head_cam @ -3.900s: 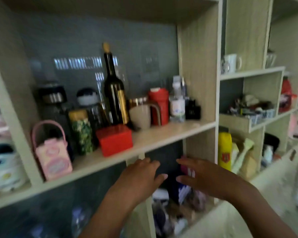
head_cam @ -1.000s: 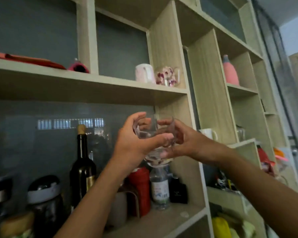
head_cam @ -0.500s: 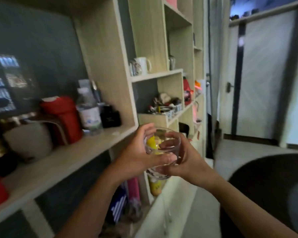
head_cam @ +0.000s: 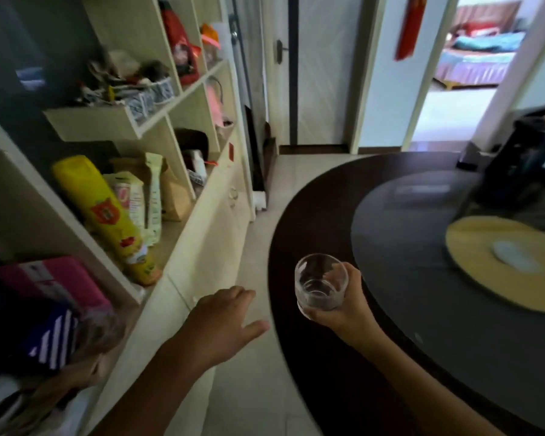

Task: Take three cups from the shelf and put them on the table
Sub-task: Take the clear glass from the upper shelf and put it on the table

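Note:
My right hand (head_cam: pixel 343 305) grips a clear glass cup (head_cam: pixel 321 282) from below and behind, upright, held over the near left edge of the round dark table (head_cam: pixel 321 209). My left hand (head_cam: pixel 224 322) hangs free over the floor between shelf and table, fingers apart, holding nothing. The pale wooden shelf unit (head_cam: pixel 183 240) fills the left side; no other cups show on the part in view.
A grey turntable disc (head_cam: pixel 422 278) lies on the table with a yellow mat (head_cam: pixel 491 247) and a dark appliance (head_cam: pixel 529 158) at the far right. A yellow bottle (head_cam: pixel 101 212), packets and a pink box (head_cam: pixel 57 278) sit on the lower shelves. Tiled floor (head_cam: pixel 258 357) runs toward a door.
I have turned from the shelf toward the table. My left hand has let go of the glass cup and dropped away; my right hand alone carries it over the table edge.

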### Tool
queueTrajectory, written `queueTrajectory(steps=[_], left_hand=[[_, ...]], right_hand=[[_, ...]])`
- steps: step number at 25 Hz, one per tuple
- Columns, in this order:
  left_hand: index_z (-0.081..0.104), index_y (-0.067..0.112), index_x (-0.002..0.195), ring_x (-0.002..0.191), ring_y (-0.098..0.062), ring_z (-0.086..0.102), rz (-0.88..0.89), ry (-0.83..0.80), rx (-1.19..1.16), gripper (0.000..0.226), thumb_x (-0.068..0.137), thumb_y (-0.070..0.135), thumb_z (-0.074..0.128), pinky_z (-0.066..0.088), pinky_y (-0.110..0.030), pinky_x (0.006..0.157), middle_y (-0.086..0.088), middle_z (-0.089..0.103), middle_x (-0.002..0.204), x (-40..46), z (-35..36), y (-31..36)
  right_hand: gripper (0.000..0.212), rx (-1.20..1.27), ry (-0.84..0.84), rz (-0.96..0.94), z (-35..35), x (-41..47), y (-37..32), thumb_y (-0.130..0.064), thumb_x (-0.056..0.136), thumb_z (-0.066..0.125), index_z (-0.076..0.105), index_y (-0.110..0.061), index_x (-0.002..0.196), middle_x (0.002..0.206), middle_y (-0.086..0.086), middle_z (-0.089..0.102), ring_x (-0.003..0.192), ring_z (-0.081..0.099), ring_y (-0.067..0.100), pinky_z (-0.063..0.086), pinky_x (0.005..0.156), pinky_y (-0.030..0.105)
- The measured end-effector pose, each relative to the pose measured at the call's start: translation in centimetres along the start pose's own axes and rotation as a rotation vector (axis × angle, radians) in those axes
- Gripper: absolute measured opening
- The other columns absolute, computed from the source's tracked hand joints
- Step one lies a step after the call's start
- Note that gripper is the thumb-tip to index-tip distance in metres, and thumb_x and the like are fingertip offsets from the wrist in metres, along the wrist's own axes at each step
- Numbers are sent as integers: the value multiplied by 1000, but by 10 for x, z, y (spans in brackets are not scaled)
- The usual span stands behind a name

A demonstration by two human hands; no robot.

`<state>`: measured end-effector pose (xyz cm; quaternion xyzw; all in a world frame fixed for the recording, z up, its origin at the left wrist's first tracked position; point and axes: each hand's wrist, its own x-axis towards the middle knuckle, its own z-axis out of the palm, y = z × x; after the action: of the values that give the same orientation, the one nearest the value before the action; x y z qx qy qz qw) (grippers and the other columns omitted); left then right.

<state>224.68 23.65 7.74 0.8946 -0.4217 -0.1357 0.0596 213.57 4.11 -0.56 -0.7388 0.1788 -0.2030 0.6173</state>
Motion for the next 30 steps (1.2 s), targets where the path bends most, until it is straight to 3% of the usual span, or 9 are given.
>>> queueTrajectory(steps=[6,9,14,20,27,30], left_hand=[[35,22,138,125,-16,44,61,-147,61,59,90,55,40,36,-30,99,1,45,142,34,62,13],[31,23,141,126,-17,44,45,-206,78,61,90,56,38,35,-31,100,1,44,143,42,79,13],[28,23,143,128,-21,43,4,-261,57,62,91,55,38,36,-34,101,-1,40,147,49,92,17],[30,22,142,127,-22,45,-12,-283,43,60,92,54,38,36,-35,100,-2,42,146,49,99,16],[33,22,138,120,-19,50,-25,-267,37,58,91,54,38,38,-32,96,0,49,139,43,107,0],[32,23,139,118,-19,51,-40,-261,31,57,91,54,37,38,-31,95,1,49,138,41,108,-5]], right_hand=[[86,11,297,246,-11,-7,110,-16,58,86,25,-36,116,115,-12,43,105,52,5,47,65,10],[89,-10,366,287,-7,0,141,-16,58,86,24,-40,118,121,-7,41,112,48,9,44,79,14],[92,-110,354,284,0,17,170,-19,60,85,24,-30,127,128,2,39,116,45,13,41,87,17],[92,-166,395,256,6,32,184,-23,59,86,24,-31,127,121,-7,35,110,42,6,34,79,6],[90,-159,411,293,12,48,191,-25,60,85,24,-33,126,125,-4,34,114,39,8,34,87,13],[93,-181,409,305,14,48,193,-28,61,84,21,-35,128,135,4,32,119,37,10,37,97,26]])
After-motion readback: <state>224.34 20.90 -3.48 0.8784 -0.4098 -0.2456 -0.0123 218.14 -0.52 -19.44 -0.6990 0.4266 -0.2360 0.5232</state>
